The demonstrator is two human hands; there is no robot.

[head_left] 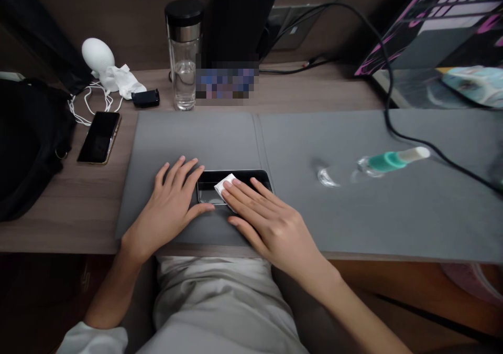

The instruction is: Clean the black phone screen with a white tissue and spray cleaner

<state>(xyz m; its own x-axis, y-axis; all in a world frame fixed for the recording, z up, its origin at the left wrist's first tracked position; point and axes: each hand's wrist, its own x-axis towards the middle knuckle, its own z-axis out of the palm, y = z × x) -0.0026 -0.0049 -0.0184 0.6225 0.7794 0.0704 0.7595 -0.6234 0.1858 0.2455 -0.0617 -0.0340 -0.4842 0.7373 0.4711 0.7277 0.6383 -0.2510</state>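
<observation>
A black phone (251,178) lies screen up on the grey desk mat (314,207), near its front edge. My left hand (173,204) rests flat on the phone's left end, fingers spread, thumb along its lower edge. My right hand (265,220) lies across the phone with its fingers stretched out, pressing a small folded white wipe (223,183) against the screen. Most of the wipe is hidden under those fingertips.
A clear spray bottle with a teal collar (387,161) lies on its side on the mat. A second phone (99,137), white cable, tissue, white egg-shaped object and black bag (27,144) sit at left. A glass bottle (184,55) stands behind; a black cable (393,128) crosses the mat.
</observation>
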